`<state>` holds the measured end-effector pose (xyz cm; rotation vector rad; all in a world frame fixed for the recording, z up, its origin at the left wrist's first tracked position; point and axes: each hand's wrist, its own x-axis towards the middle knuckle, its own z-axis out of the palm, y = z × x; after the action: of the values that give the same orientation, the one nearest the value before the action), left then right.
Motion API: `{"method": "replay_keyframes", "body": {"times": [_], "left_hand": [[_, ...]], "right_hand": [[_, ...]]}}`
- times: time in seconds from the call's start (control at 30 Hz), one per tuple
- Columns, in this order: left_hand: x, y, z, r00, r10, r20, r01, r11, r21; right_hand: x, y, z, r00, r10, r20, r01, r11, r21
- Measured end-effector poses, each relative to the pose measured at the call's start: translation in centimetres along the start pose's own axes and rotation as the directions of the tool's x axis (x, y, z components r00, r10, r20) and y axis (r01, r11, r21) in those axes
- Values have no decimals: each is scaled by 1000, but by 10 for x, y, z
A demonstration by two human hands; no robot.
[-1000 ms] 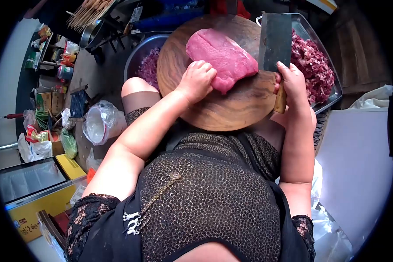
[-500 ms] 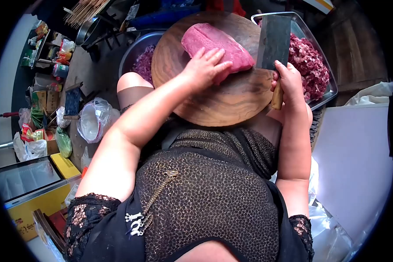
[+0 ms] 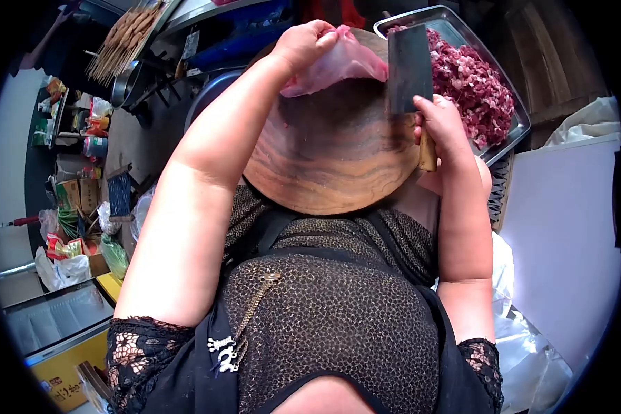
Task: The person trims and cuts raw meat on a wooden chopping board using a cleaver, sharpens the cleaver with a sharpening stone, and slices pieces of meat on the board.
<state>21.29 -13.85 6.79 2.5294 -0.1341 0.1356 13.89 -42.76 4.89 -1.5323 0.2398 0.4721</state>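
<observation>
At the far side of the round wooden board [image 3: 324,165], my left hand [image 3: 305,47] grips the upper edge of a large piece of pink meat [image 3: 341,65]. The meat's near side is lifted or turned so that a paler surface shows. My right hand [image 3: 445,127] is closed on the wooden handle of a cleaver [image 3: 410,69]. The cleaver's broad blade points away from me, over the board's right edge, close to the meat's right end. Right of the blade, cut meat [image 3: 472,93] is heaped in a metal tray [image 3: 521,127].
A metal bowl [image 3: 199,103] is partly hidden behind my left arm. Skewers [image 3: 124,45] lie at the upper left, near a metal pot [image 3: 125,84]. A white surface [image 3: 559,221] stands at the right. Part of another person [image 3: 52,41] shows at the top left.
My left hand has gone from resting on the meat to gripping its far edge, and the meat has moved away and been turned. The cleaver has shifted slightly left.
</observation>
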Motion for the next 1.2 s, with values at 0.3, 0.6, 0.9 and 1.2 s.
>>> {"method": "replay_keyframes", "body": {"times": [0.3, 0.6, 0.9, 1.2], "left_hand": [[5, -68, -14, 976, -193, 102, 208, 964, -167], [-53, -56, -6, 691, -264, 673, 671, 580, -461], [-143, -5, 18, 954, -142, 264, 243, -152, -958], [-191, -51, -90, 954, -298, 35, 3, -107, -994]], "right_hand": [[11, 1, -2, 992, -100, -76, 70, 943, -325], [21, -5, 5, 994, -98, -41, 65, 869, -490], [-8, -9, 10, 997, -7, 73, 36, 913, -406], [-18, -3, 62, 909, -15, 416, 102, 977, -189]]}}
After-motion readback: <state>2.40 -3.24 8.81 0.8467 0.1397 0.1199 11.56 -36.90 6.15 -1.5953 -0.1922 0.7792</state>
